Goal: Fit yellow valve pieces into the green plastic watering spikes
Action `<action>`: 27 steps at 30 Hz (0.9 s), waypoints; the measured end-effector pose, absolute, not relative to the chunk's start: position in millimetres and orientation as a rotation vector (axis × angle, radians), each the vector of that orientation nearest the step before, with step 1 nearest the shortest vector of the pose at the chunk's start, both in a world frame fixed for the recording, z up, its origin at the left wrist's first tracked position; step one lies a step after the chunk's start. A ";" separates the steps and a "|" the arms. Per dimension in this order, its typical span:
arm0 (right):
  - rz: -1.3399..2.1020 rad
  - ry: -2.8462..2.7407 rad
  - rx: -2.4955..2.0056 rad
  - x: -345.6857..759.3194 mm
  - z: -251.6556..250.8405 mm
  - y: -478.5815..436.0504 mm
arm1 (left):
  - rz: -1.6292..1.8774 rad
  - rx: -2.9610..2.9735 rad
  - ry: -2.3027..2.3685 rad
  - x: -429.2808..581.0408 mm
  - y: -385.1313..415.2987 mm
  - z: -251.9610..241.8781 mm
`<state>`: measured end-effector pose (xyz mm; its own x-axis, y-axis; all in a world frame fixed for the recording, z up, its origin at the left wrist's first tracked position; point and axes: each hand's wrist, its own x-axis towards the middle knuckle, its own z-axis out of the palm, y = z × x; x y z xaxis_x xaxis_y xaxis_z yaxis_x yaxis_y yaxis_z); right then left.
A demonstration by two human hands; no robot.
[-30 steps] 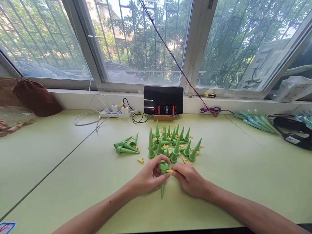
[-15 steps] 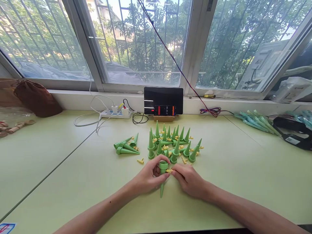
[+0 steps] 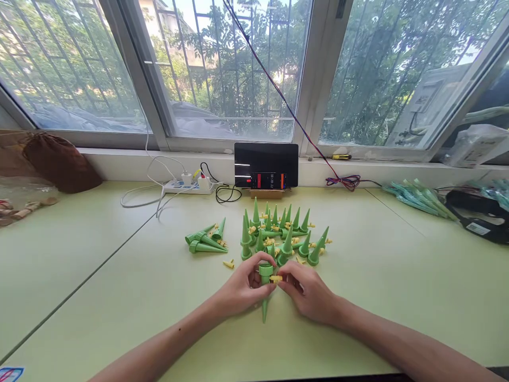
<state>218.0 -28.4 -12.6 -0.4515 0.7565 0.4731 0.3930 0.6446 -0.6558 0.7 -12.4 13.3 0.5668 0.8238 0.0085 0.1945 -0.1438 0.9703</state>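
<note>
My left hand (image 3: 248, 285) is closed around a green plastic watering spike (image 3: 265, 271), held upright with its ribbed collar on top and its point down. At the spike's right side is a small yellow valve (image 3: 276, 278), pinched between the thumb and fingers of my right hand (image 3: 304, 289). The valve's inner end meets the spike; how deep it sits I cannot tell. Just beyond my hands stand several green spikes (image 3: 288, 245) with yellow valves among them. One loose yellow valve (image 3: 228, 263) lies to the left of the group.
A small pile of green spikes (image 3: 204, 241) lies to the left. Behind, a phone (image 3: 268, 181) leans on a black tablet (image 3: 266, 154). A power strip (image 3: 186, 185) with cables stands at back left; bagged pale-green items (image 3: 421, 197) and a black strap (image 3: 477, 217) lie at right.
The fingers of my right hand have shifted slightly on the yellow valve, so more of it shows beside the spike. My left hand keeps its hold on the spike, nearly unmoved.
</note>
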 end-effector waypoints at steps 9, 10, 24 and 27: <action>0.571 -2.089 -0.920 216.7 -15.5 -27.7 | 0.677 1.706 0.893 1.1 -14.4 13.4; 0.562 -2.096 -0.921 216.7 -16.0 -27.7 | 0.674 1.709 0.898 1.2 -14.7 14.1; 0.483 -2.179 -0.929 217.5 -16.5 -27.1 | 0.685 1.701 0.900 3.2 -16.3 17.1; 0.501 -2.161 -0.936 217.1 -17.3 -27.2 | 0.678 1.718 0.903 2.4 -15.7 18.3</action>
<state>217.1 -27.2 -17.3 -0.4791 0.7473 0.4603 0.4689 0.6613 -0.5856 2.4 -15.7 18.3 0.5578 0.8298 0.0156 0.2462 -0.1834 0.9517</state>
